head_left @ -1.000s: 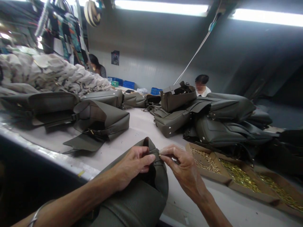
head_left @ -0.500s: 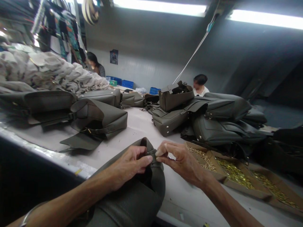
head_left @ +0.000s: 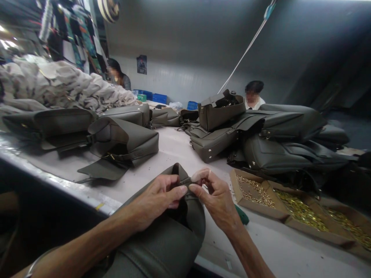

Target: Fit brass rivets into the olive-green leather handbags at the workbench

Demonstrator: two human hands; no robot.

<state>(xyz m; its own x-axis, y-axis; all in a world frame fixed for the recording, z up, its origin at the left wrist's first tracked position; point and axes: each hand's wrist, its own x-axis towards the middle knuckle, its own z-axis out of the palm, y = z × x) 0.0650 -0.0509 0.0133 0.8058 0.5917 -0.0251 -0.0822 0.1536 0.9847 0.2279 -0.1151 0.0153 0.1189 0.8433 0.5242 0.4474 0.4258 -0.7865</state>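
A dark grey-green bag lies at the table's near edge, its opening facing up and right. My left hand grips the bag's rim, thumb on the outside and fingers reaching into the opening. Close beside it, my right hand pinches at the same strap or edge, thumb and forefinger together. Whatever small part may sit between the right fingertips is too small to make out. A green object shows partly behind my right wrist.
Open boxes of gold-coloured metal parts stand at the right. More grey-green bags lie left, with a bag pile at the right. Pale cloth items are heaped back left. Two people sit across the table.
The view has shifted slightly. My right hand has turned more upright, its fingers still at the bag's rim. The green object now shows behind my right wrist. My left hand keeps its hold.
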